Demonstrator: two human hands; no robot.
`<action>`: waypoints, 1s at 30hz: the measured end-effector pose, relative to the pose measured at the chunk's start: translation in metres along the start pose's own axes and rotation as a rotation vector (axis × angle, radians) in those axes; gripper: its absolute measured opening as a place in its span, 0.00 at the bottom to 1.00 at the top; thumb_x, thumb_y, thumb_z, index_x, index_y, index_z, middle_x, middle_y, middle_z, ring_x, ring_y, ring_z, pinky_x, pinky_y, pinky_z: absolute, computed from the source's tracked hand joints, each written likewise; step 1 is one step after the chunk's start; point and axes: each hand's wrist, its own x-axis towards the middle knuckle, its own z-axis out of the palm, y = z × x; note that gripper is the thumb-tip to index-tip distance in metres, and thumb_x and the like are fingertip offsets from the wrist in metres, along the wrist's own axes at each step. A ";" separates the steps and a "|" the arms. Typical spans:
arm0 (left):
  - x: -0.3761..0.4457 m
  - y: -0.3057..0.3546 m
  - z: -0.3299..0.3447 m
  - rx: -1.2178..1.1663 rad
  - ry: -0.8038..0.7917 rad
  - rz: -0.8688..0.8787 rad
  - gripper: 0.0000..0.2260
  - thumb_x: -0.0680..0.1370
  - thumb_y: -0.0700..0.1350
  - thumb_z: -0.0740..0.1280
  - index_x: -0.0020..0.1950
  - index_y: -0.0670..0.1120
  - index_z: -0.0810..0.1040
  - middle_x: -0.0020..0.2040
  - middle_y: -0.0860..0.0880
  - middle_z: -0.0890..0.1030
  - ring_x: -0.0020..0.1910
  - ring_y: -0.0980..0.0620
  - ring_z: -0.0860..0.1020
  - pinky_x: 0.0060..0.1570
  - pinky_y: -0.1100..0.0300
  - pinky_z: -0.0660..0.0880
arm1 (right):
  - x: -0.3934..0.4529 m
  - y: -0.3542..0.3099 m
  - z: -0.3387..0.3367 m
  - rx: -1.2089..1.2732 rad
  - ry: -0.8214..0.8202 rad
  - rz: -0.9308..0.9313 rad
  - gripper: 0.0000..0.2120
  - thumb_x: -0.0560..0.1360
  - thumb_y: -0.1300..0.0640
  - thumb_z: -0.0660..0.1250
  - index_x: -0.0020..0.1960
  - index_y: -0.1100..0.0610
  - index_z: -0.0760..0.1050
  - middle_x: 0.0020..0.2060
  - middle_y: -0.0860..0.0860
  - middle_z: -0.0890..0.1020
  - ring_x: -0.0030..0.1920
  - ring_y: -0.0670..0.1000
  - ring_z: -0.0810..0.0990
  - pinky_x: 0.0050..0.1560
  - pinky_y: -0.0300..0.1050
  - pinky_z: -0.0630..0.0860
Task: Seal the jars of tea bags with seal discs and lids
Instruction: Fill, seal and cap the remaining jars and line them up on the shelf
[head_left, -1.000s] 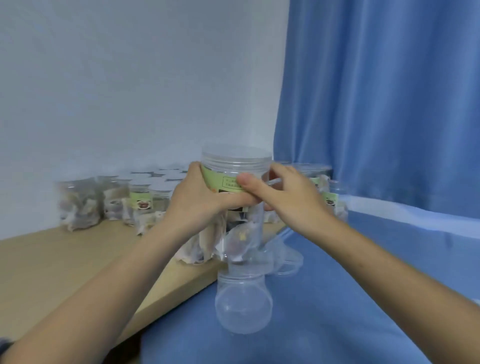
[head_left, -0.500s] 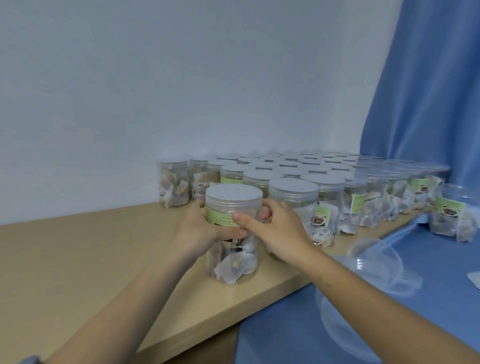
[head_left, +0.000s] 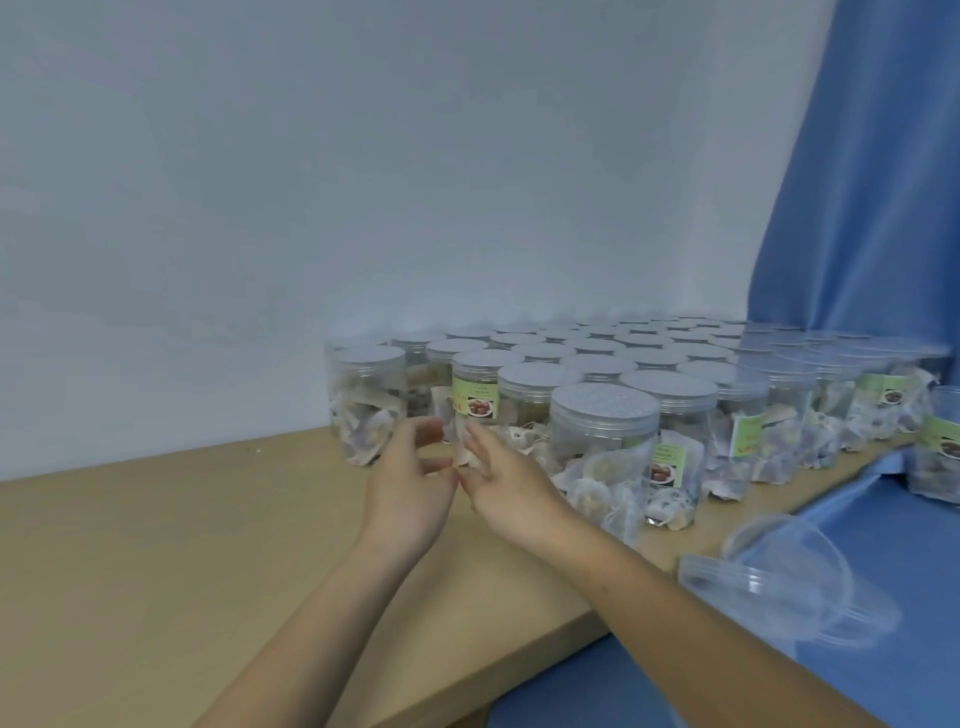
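Just now we see both hands at the middle of the frame above the wooden tabletop (head_left: 156, 571), each grip released and holding nothing: the left hand (head_left: 408, 480) with fingers loosely spread, the right hand (head_left: 506, 480) with fingers extended. The lidded jars of tea bags (head_left: 623, 395) stand packed together at centre right, just beyond the fingertips. Loose clear lids (head_left: 779, 587) lie on blue cloth (head_left: 883, 519) at lower right.
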 end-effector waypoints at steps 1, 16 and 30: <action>-0.001 0.012 0.008 -0.011 0.015 0.053 0.16 0.73 0.32 0.65 0.57 0.48 0.74 0.55 0.52 0.78 0.46 0.60 0.77 0.47 0.70 0.73 | -0.006 -0.006 -0.011 0.013 0.037 -0.027 0.27 0.79 0.63 0.55 0.75 0.47 0.56 0.71 0.48 0.68 0.69 0.50 0.68 0.66 0.43 0.67; -0.036 0.221 0.252 -0.459 -0.480 0.002 0.10 0.72 0.34 0.60 0.40 0.48 0.73 0.41 0.47 0.78 0.45 0.44 0.79 0.55 0.46 0.76 | -0.138 0.036 -0.280 0.363 0.721 0.165 0.14 0.76 0.65 0.60 0.57 0.57 0.80 0.46 0.56 0.84 0.41 0.50 0.83 0.40 0.48 0.82; -0.024 0.221 0.503 0.258 -0.650 0.112 0.25 0.75 0.41 0.61 0.72 0.47 0.62 0.70 0.42 0.63 0.66 0.36 0.65 0.60 0.52 0.66 | -0.195 0.175 -0.423 0.623 1.157 0.429 0.08 0.78 0.63 0.61 0.53 0.61 0.78 0.45 0.59 0.80 0.44 0.56 0.80 0.40 0.46 0.81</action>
